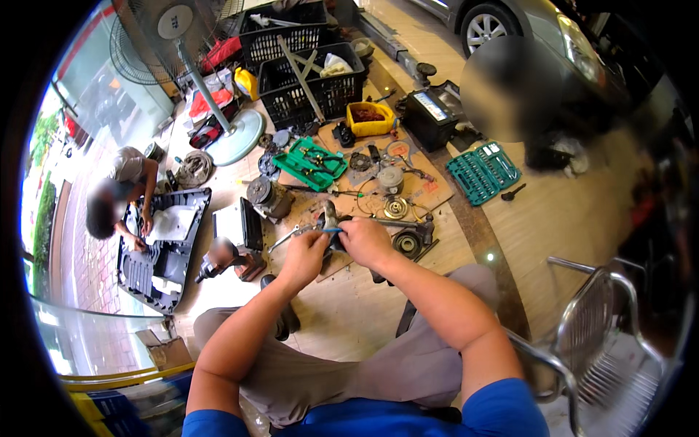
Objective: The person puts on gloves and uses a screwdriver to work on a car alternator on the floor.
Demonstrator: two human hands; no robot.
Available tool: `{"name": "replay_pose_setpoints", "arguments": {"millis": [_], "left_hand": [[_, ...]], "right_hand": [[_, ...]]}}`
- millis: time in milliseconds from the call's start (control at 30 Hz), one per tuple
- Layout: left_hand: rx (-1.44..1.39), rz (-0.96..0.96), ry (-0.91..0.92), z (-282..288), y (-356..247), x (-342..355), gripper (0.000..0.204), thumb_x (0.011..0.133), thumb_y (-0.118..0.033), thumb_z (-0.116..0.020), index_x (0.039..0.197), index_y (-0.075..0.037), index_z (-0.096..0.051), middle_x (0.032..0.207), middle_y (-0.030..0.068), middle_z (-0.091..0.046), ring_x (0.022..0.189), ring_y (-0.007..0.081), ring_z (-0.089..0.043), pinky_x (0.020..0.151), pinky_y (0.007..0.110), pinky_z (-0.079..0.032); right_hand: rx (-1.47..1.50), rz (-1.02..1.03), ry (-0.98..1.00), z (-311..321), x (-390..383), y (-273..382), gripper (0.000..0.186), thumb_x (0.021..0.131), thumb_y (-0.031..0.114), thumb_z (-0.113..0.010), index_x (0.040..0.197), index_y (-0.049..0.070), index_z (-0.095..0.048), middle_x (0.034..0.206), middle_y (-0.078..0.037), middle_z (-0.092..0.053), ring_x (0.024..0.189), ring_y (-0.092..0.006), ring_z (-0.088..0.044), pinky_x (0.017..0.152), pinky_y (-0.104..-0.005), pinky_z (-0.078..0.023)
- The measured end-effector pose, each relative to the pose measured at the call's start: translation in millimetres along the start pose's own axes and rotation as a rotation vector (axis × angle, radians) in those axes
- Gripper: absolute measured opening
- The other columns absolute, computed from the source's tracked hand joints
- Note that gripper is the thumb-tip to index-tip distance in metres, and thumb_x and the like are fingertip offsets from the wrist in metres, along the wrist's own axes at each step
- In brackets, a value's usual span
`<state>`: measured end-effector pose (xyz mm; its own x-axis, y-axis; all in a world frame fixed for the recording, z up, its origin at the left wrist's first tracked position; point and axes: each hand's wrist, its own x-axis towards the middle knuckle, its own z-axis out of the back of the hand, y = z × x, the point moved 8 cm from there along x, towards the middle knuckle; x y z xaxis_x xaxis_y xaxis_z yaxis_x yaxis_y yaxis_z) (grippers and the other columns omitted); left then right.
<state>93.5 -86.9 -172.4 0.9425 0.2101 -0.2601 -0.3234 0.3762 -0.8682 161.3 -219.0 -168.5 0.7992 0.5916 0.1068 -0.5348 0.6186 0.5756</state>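
My left hand [304, 256] and my right hand [365, 239] meet in front of me over a cardboard sheet [349, 271]. Between their closed fingers runs a thin blue piece [332, 230], mostly covered, so its kind does not show. Just beyond the fingers stands a metal part [330, 213]. A silver wrench-like tool [282, 239] lies beside my left hand. To the right of my right hand are a hammer [425, 229] and a round dark pulley-like part [408, 245]. A brass-coloured ring part [395, 208] lies farther off.
A motor [268, 195], a cordless drill [222, 256] and a green tray of tools [312, 164] lie leftward. A green socket case [480, 173] and black battery [431, 109] lie rightward. At left another person handles a black panel [173, 251]. A metal chair [590, 313] stands right.
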Motion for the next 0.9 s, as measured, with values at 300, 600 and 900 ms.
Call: {"name": "replay_pose_setpoints", "arguments": {"millis": [300,600,900], "left_hand": [[-0.771,0.577,0.239,-65.2,74.3,-25.4,0.063,0.106,-0.062,-0.038,0.139,-0.010,-0.051,0.139,0.0113,-0.058,0.129,0.0334,-0.053,0.107,0.061,-0.040],[-0.653,0.318,0.120,-87.7,65.5,-16.7,0.074,0.108,-0.059,-0.036,0.166,-0.022,-0.008,0.155,0.0080,-0.043,0.142,0.0254,-0.041,0.112,0.049,-0.037],[-0.315,0.154,0.136,-103.9,111.0,15.6,0.054,0.110,-0.050,-0.042,0.143,-0.010,-0.057,0.116,0.0004,-0.065,0.096,0.0140,-0.055,0.081,0.033,-0.048]], "right_hand": [[-0.085,-0.002,0.279,-47.3,-22.9,-8.7,0.016,0.086,0.016,-0.062,0.085,0.006,-0.075,0.093,-0.022,-0.073,0.084,-0.0403,-0.073,0.073,-0.0532,-0.057],[0.030,-0.211,0.148,-38.9,-18.7,-17.4,0.023,0.092,0.026,-0.063,0.089,0.004,-0.058,0.089,-0.021,-0.071,0.090,-0.0447,-0.068,0.077,-0.0557,-0.053],[-0.028,-0.141,0.123,-52.3,-14.9,-42.3,0.019,0.091,0.022,-0.062,0.088,0.004,-0.069,0.091,-0.021,-0.071,0.089,-0.0435,-0.067,0.078,-0.0545,-0.053]]}}
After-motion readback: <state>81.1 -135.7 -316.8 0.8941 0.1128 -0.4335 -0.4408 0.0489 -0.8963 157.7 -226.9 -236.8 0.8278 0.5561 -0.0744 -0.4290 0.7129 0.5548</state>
